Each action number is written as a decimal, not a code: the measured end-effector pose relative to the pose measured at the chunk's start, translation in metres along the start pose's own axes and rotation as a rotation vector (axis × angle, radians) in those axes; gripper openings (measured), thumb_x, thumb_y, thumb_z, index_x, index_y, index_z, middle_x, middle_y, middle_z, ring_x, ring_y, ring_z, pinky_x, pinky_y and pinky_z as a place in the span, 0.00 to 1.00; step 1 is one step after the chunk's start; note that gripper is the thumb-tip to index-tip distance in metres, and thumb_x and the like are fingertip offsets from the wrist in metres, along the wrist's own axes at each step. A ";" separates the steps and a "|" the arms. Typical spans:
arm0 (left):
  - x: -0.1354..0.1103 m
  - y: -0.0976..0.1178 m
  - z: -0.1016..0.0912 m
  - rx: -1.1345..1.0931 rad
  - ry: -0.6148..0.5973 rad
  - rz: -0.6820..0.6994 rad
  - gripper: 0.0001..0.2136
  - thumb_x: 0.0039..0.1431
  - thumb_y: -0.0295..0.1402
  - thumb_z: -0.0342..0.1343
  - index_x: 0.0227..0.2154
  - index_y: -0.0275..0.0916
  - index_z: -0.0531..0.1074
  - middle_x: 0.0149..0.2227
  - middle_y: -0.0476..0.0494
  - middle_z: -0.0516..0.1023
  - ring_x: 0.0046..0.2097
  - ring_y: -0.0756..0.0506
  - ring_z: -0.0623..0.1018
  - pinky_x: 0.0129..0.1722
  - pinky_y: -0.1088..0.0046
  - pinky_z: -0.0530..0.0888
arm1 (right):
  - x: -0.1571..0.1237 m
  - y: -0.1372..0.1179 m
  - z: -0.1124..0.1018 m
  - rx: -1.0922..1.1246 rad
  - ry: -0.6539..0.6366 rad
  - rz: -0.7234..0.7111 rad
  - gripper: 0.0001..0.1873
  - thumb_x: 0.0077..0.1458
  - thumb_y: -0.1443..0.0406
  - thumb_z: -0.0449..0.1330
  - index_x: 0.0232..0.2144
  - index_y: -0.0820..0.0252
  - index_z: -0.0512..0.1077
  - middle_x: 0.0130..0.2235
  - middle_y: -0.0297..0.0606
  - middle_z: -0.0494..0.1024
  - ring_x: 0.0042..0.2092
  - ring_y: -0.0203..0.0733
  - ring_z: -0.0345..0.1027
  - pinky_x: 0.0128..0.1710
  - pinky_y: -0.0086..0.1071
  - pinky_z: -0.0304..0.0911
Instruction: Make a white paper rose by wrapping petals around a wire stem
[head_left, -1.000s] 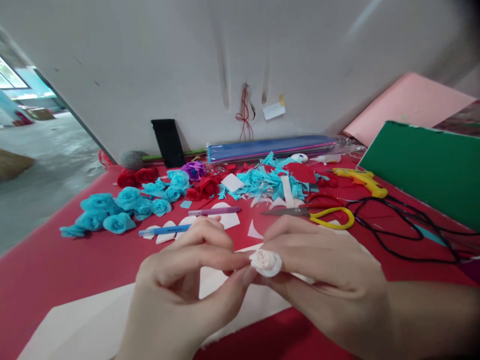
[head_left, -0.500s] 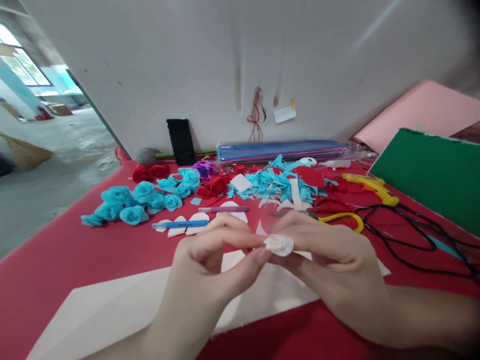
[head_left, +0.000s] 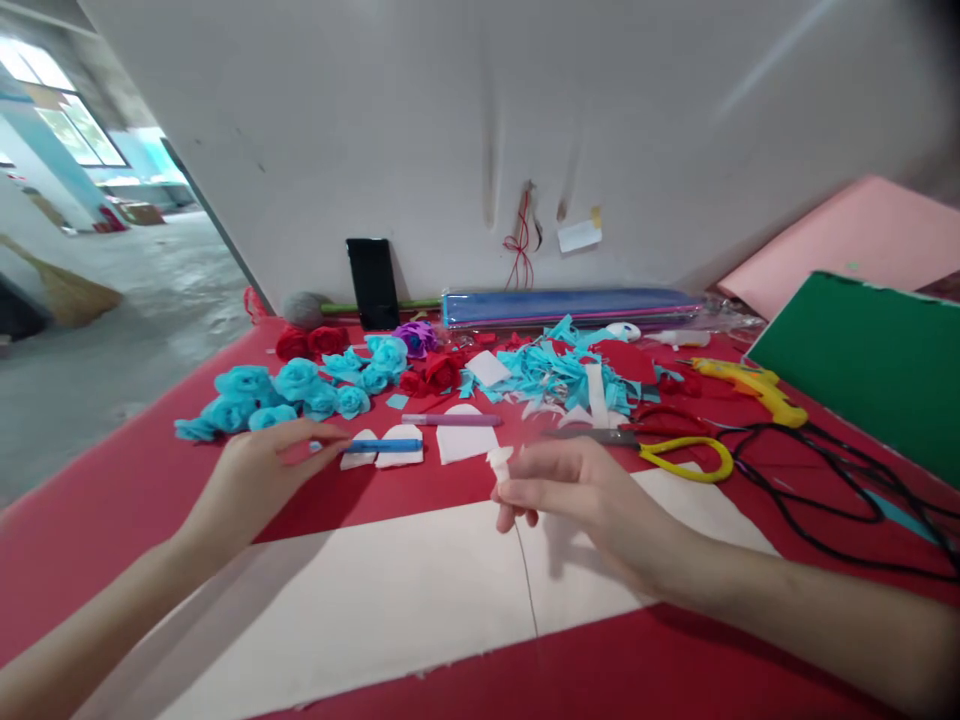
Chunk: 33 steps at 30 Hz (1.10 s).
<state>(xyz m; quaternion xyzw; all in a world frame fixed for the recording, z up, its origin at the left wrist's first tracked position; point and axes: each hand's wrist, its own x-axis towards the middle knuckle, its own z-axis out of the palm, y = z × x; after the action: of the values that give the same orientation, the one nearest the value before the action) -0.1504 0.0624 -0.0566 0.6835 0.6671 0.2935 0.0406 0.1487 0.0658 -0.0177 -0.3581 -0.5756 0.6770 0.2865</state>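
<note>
My right hand [head_left: 577, 495] is closed, pinching a small white paper rosebud [head_left: 499, 460] upright between thumb and fingertips, above the white paper sheet. My left hand [head_left: 259, 480] reaches out to the left, its thumb and index finger closed at the row of white paper petals. A bit of a petal [head_left: 315, 446] shows between those fingers; the rest is covered. The blue pen [head_left: 386, 446] lies across the other petals [head_left: 400, 460], its left end hidden by my fingertips. Behind it, a purple pen [head_left: 450, 420] rests on a larger white paper piece [head_left: 466, 445].
Blue paper roses [head_left: 247, 385] and red roses [head_left: 442, 372] lie at the back left. Blue paper scraps [head_left: 555, 365] heap in the middle. Yellow-handled scissors [head_left: 686, 460], a yellow glue gun [head_left: 757, 388] and its black cord are on the right. A phone [head_left: 373, 283] leans on the wall.
My hands have parted. The left has let go of the rosebud and moved left to the petals; the right keeps the rosebud, now turned upright and shifted slightly left.
</note>
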 end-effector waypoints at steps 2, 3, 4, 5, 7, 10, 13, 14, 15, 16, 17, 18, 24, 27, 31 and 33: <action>-0.009 -0.008 0.007 0.061 -0.016 0.015 0.09 0.59 0.36 0.50 0.35 0.37 0.70 0.38 0.45 0.74 0.38 0.48 0.74 0.38 0.67 0.73 | 0.008 0.001 0.001 -0.046 -0.023 -0.005 0.08 0.47 0.64 0.61 0.21 0.64 0.72 0.24 0.35 0.75 0.27 0.29 0.61 0.30 0.24 0.58; -0.012 -0.010 0.010 0.082 -0.024 0.020 0.09 0.59 0.36 0.50 0.36 0.37 0.70 0.39 0.44 0.73 0.38 0.47 0.74 0.38 0.66 0.73 | 0.013 0.001 0.002 -0.102 -0.050 -0.029 0.08 0.47 0.64 0.60 0.22 0.64 0.72 0.24 0.35 0.75 0.27 0.30 0.62 0.31 0.24 0.58; -0.014 -0.010 0.013 0.098 -0.037 0.024 0.10 0.59 0.36 0.50 0.37 0.37 0.70 0.40 0.44 0.73 0.38 0.47 0.74 0.38 0.66 0.73 | 0.019 0.000 0.003 -0.175 -0.069 -0.053 0.09 0.48 0.63 0.59 0.22 0.64 0.72 0.24 0.36 0.76 0.29 0.31 0.64 0.32 0.25 0.59; -0.016 -0.009 0.014 0.110 -0.051 0.025 0.10 0.59 0.36 0.50 0.38 0.37 0.70 0.40 0.44 0.73 0.39 0.47 0.74 0.39 0.66 0.73 | 0.025 -0.001 0.003 -0.275 -0.080 -0.092 0.10 0.49 0.62 0.58 0.22 0.64 0.72 0.25 0.36 0.76 0.30 0.32 0.66 0.34 0.27 0.60; -0.017 -0.007 0.016 0.128 -0.081 0.021 0.10 0.59 0.36 0.50 0.38 0.36 0.69 0.41 0.44 0.73 0.39 0.47 0.74 0.39 0.65 0.73 | 0.041 -0.004 0.006 -0.345 -0.108 -0.113 0.09 0.47 0.63 0.59 0.22 0.64 0.73 0.27 0.36 0.76 0.32 0.34 0.67 0.37 0.28 0.59; -0.016 -0.006 0.017 0.150 -0.115 -0.009 0.10 0.59 0.36 0.50 0.39 0.37 0.69 0.41 0.43 0.73 0.39 0.47 0.74 0.39 0.65 0.73 | 0.067 -0.007 0.013 -0.435 -0.145 -0.097 0.05 0.41 0.66 0.62 0.22 0.65 0.75 0.25 0.35 0.74 0.31 0.35 0.66 0.33 0.28 0.57; -0.015 -0.008 0.018 0.170 -0.119 -0.070 0.10 0.59 0.36 0.49 0.40 0.37 0.69 0.42 0.43 0.72 0.40 0.47 0.74 0.39 0.65 0.73 | 0.091 -0.005 0.022 -0.495 -0.172 -0.067 0.06 0.39 0.66 0.63 0.20 0.67 0.74 0.23 0.34 0.72 0.30 0.36 0.65 0.29 0.28 0.55; -0.015 -0.009 0.018 0.176 -0.119 -0.092 0.10 0.59 0.36 0.49 0.40 0.37 0.69 0.42 0.43 0.72 0.40 0.47 0.74 0.39 0.65 0.73 | 0.097 -0.004 0.025 -0.515 -0.175 -0.069 0.06 0.39 0.66 0.63 0.19 0.67 0.73 0.24 0.34 0.73 0.30 0.36 0.65 0.29 0.27 0.55; -0.015 -0.011 0.018 0.181 -0.120 -0.113 0.10 0.59 0.36 0.49 0.40 0.37 0.69 0.42 0.43 0.72 0.40 0.46 0.74 0.39 0.65 0.73 | 0.103 -0.002 0.027 -0.531 -0.179 -0.067 0.06 0.39 0.66 0.64 0.20 0.67 0.73 0.24 0.33 0.73 0.31 0.36 0.66 0.29 0.27 0.55; -0.015 -0.012 0.019 0.185 -0.120 -0.132 0.10 0.59 0.36 0.49 0.40 0.37 0.69 0.43 0.43 0.72 0.40 0.46 0.74 0.39 0.65 0.73 | 0.108 -0.001 0.029 -0.549 -0.184 -0.064 0.07 0.39 0.66 0.64 0.21 0.67 0.73 0.24 0.33 0.72 0.31 0.36 0.66 0.29 0.27 0.56; -0.015 -0.013 0.019 0.189 -0.121 -0.149 0.10 0.59 0.35 0.49 0.41 0.37 0.69 0.43 0.43 0.72 0.40 0.46 0.74 0.40 0.65 0.73 | 0.112 0.001 0.031 -0.567 -0.197 -0.059 0.07 0.41 0.65 0.64 0.22 0.67 0.73 0.25 0.33 0.73 0.31 0.36 0.66 0.29 0.27 0.57; -0.014 -0.014 0.020 0.194 -0.123 -0.162 0.10 0.59 0.35 0.49 0.41 0.37 0.69 0.43 0.43 0.72 0.41 0.46 0.74 0.40 0.65 0.73 | 0.115 0.002 0.033 -0.586 -0.213 -0.052 0.08 0.44 0.65 0.63 0.24 0.67 0.73 0.26 0.33 0.73 0.32 0.36 0.67 0.30 0.27 0.59; -0.013 -0.006 0.019 0.231 -0.144 -0.182 0.10 0.59 0.35 0.49 0.41 0.37 0.68 0.44 0.42 0.72 0.41 0.46 0.74 0.41 0.64 0.73 | 0.122 0.007 0.034 -0.676 -0.314 0.006 0.13 0.57 0.62 0.54 0.42 0.65 0.68 0.44 0.40 0.70 0.42 0.40 0.67 0.39 0.36 0.66; -0.013 -0.002 0.018 0.247 -0.150 -0.169 0.10 0.59 0.35 0.49 0.41 0.37 0.69 0.44 0.42 0.72 0.42 0.46 0.73 0.41 0.64 0.73 | 0.125 0.009 0.033 -0.675 -0.334 0.003 0.14 0.56 0.62 0.54 0.44 0.65 0.67 0.46 0.40 0.69 0.43 0.41 0.66 0.40 0.38 0.66; -0.014 -0.001 0.018 0.273 -0.141 -0.152 0.10 0.59 0.35 0.49 0.41 0.37 0.68 0.44 0.42 0.72 0.41 0.46 0.74 0.41 0.64 0.73 | 0.128 0.012 0.030 -0.639 -0.344 -0.021 0.13 0.56 0.63 0.55 0.41 0.66 0.68 0.44 0.40 0.71 0.43 0.40 0.67 0.41 0.38 0.66; -0.014 -0.001 0.018 0.285 -0.135 -0.144 0.10 0.59 0.35 0.49 0.41 0.37 0.68 0.44 0.42 0.72 0.41 0.46 0.74 0.41 0.64 0.73 | 0.129 0.013 0.028 -0.616 -0.337 -0.032 0.11 0.56 0.64 0.56 0.38 0.67 0.69 0.42 0.39 0.72 0.42 0.40 0.67 0.41 0.38 0.65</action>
<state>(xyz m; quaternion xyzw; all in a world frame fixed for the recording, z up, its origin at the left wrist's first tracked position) -0.1426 0.0556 -0.0768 0.6508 0.7450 0.1458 0.0090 0.0512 0.1506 -0.0483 -0.3017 -0.7975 0.5168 0.0765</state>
